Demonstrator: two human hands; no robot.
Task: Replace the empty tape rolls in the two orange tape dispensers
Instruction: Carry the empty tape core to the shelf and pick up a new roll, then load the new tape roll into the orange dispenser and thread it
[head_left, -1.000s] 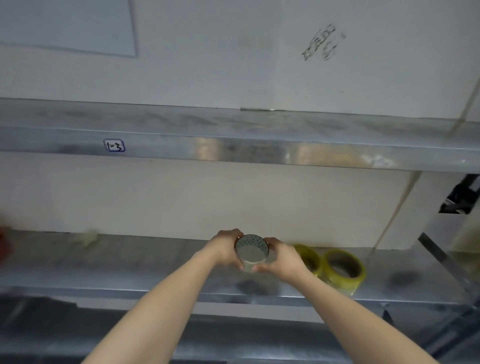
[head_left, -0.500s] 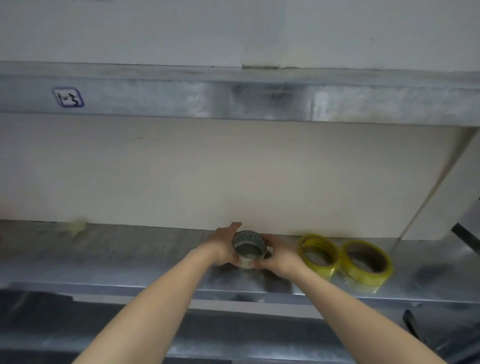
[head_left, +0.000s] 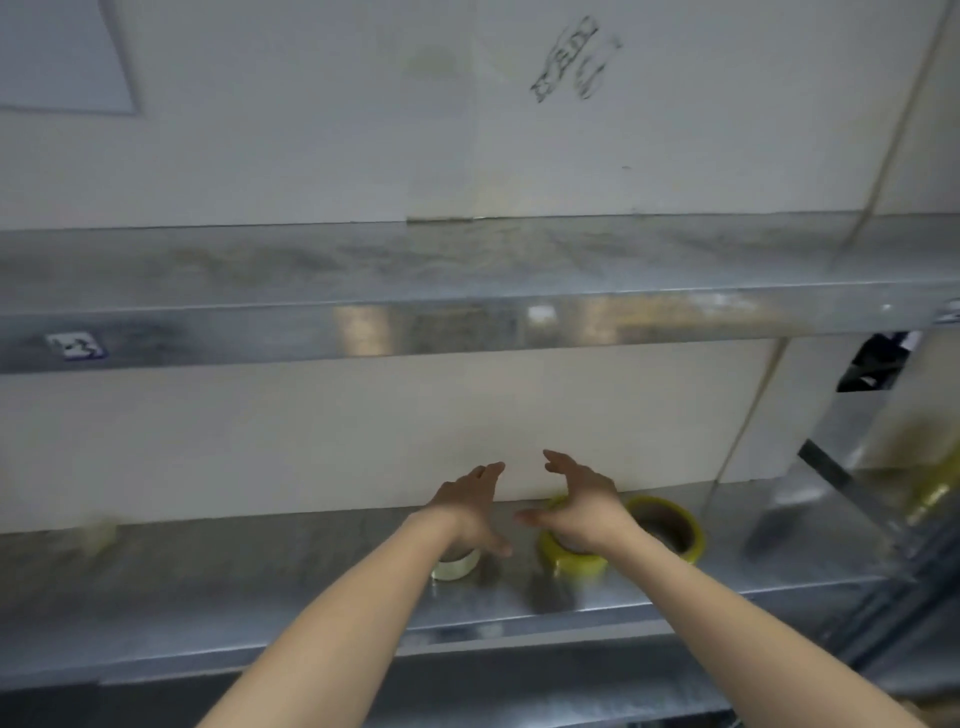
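Note:
A pale, nearly empty tape roll (head_left: 457, 565) lies flat on the lower metal shelf (head_left: 260, 582), mostly hidden under my left hand (head_left: 470, 506). My left hand hovers just above it with fingers spread and holds nothing. My right hand (head_left: 582, 506) is also open, raised over a yellow tape roll (head_left: 571, 558) without gripping it. A second yellow tape roll (head_left: 667, 525) lies just to the right of it. No orange dispenser is in view.
An upper metal shelf (head_left: 467, 312) juts out above the hands, with a small label (head_left: 75, 345) on its front edge at the left. White wall panels back both shelves. A slanted metal brace (head_left: 841, 483) and more yellowish tape (head_left: 935, 493) sit at the far right.
Both hands held the pale roll between them before; now it rests on the shelf and both hands have let go and opened above it. The camera has tilted upward.

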